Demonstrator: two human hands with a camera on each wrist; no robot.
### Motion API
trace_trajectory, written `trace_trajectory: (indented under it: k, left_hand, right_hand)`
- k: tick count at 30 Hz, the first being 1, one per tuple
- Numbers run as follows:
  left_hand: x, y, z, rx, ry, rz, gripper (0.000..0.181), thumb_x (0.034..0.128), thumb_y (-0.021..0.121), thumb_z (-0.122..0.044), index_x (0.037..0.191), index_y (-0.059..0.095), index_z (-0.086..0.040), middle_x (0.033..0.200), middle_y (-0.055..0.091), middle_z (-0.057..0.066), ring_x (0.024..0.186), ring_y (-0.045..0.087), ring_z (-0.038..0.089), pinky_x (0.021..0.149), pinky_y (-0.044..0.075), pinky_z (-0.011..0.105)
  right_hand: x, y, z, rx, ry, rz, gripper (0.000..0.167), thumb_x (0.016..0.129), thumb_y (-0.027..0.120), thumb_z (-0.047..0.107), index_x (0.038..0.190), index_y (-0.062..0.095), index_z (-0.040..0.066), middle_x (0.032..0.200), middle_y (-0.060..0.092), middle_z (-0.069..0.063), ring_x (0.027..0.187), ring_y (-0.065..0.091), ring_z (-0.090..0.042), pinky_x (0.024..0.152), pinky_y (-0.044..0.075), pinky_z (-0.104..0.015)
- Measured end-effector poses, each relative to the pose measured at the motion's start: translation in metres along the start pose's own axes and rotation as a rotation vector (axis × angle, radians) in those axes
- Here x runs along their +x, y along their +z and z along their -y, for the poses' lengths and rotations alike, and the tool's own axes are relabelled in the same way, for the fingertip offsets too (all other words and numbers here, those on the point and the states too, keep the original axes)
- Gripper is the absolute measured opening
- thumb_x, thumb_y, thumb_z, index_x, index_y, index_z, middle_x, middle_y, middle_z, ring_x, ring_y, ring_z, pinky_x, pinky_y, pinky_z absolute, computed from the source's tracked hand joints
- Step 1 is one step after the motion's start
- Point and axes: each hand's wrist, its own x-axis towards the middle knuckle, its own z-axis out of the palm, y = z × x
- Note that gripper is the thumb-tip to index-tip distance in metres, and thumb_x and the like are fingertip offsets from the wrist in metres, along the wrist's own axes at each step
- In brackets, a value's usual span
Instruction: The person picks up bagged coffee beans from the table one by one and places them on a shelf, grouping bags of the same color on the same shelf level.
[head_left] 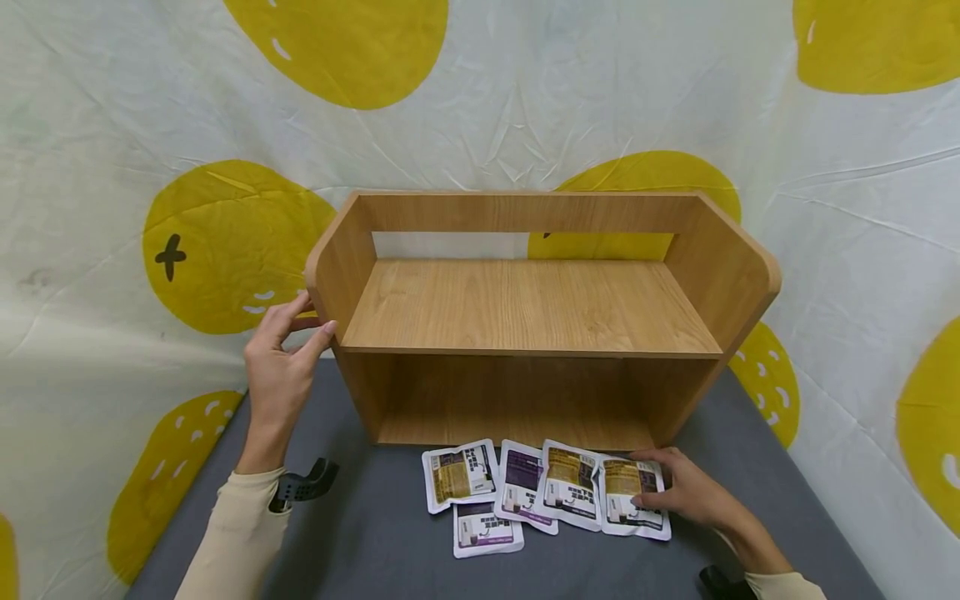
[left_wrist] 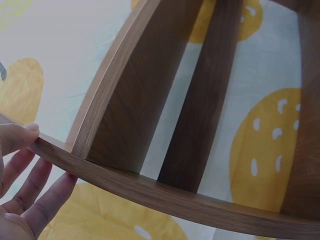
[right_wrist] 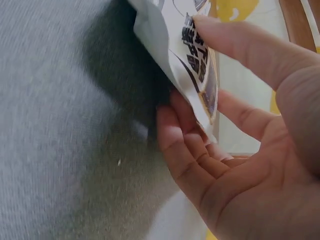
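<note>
A two-level wooden shelf (head_left: 525, 304) stands on the grey table. My left hand (head_left: 283, 367) grips the front edge of its left side panel, thumb on one face and fingers on the other; the left wrist view shows this hand (left_wrist: 25, 190) on the wooden edge (left_wrist: 150, 192). My right hand (head_left: 693, 492) pinches the rightmost packet (head_left: 632, 512), brown and white, in front of the shelf. In the right wrist view the thumb lies on the packet's printed face (right_wrist: 192, 55) and the fingers of this hand (right_wrist: 250, 150) curl under its edge.
Left of the held packet lie several more: a brown one (head_left: 572, 483), a purple one (head_left: 521, 479), another brown one (head_left: 461, 477) and a purple one below (head_left: 487, 533), partly overlapping. A white cloth with yellow shapes (head_left: 487, 100) hangs behind the grey table (head_left: 390, 542).
</note>
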Motion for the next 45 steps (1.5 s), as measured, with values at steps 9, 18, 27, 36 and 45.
trace_trajectory:
  k: [9, 18, 27, 36, 45]
  left_hand:
    - [-0.0007, 0.0001, 0.0011, 0.000, -0.002, 0.001, 0.053, 0.0868, 0.078, 0.000, 0.134, 0.068, -0.022, 0.118, 0.065, 0.009, 0.099, 0.068, 0.006, 0.076, 0.060, 0.014]
    - [0.0015, -0.0004, -0.0010, -0.006, 0.014, -0.007, 0.054, 0.0856, 0.079, 0.002, 0.134, 0.068, -0.021, 0.118, 0.065, 0.010, 0.099, 0.068, 0.007, 0.077, 0.059, 0.013]
    - [0.0014, -0.0008, -0.0007, -0.013, 0.013, -0.006, 0.054, 0.0852, 0.079, 0.003, 0.134, 0.068, -0.020, 0.119, 0.065, 0.010, 0.099, 0.068, 0.007, 0.076, 0.059, 0.013]
    - [0.0003, -0.0003, 0.0004, -0.016, 0.012, -0.001, 0.054, 0.0861, 0.078, 0.002, 0.134, 0.068, -0.022, 0.120, 0.065, 0.010, 0.100, 0.069, 0.008, 0.076, 0.060, 0.014]
    - [-0.0001, -0.0001, 0.0007, -0.022, 0.010, 0.001, 0.055, 0.0859, 0.079, 0.002, 0.134, 0.068, -0.023, 0.120, 0.065, 0.010, 0.099, 0.069, 0.008, 0.076, 0.060, 0.015]
  right_hand:
    - [-0.0026, -0.0035, 0.0015, 0.104, -0.098, 0.044, 0.060, 0.089, 0.079, 0.023, 0.142, 0.059, 0.002, 0.141, 0.057, -0.027, 0.122, 0.051, -0.004, 0.090, 0.049, -0.016]
    - [-0.0017, -0.0049, -0.0016, 0.141, -0.066, 0.069, 0.052, 0.093, 0.075, 0.022, 0.140, 0.061, 0.004, 0.139, 0.060, -0.023, 0.118, 0.051, 0.006, 0.089, 0.050, -0.015]
    - [-0.0012, -0.0044, 0.0005, 0.230, 0.001, 0.066, 0.043, 0.099, 0.067, 0.021, 0.137, 0.062, 0.001, 0.142, 0.055, -0.028, 0.117, 0.054, -0.005, 0.080, 0.054, -0.022]
    - [-0.0019, -0.0061, -0.0038, 0.262, -0.002, 0.108, 0.041, 0.099, 0.067, 0.018, 0.135, 0.064, -0.001, 0.136, 0.061, -0.025, 0.114, 0.057, 0.002, 0.084, 0.055, -0.019]
    - [-0.0027, -0.0060, 0.0017, 0.231, 0.083, 0.061, 0.037, 0.097, 0.071, 0.022, 0.126, 0.069, 0.000, 0.124, 0.068, -0.017, 0.096, 0.054, -0.010, 0.072, 0.047, -0.021]
